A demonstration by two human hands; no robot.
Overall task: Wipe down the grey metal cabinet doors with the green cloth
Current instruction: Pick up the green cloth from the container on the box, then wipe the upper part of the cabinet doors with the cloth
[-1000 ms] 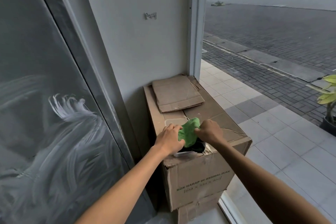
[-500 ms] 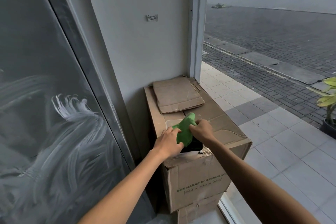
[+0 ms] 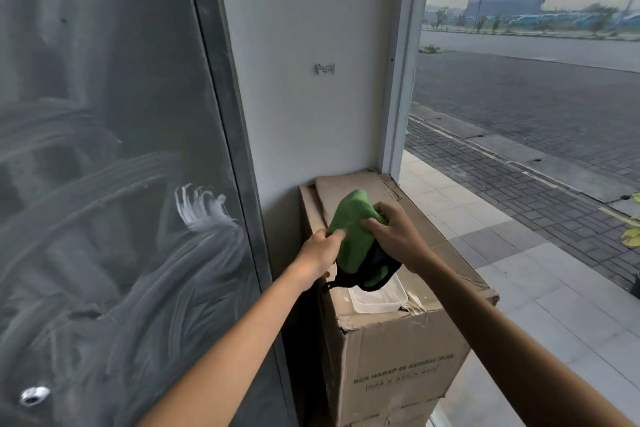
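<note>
Green cloth (image 3: pixel 353 232): fluffy microfibre. Cabinet door (image 3: pixel 104 184): grey metal, smeared. Box (image 3: pixel 398 371): matt cardboard, creased.

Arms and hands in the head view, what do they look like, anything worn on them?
The left arm and right arm are bare to the frame edge; no sleeves show. The left hand and right hand have no gloves, and no watch, bracelet or ring is visible.

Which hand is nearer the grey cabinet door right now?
Left. The left hand grips the cloth on the edge toward the door. The right hand grips the cloth's far side, above the box, farther from the door.
</note>
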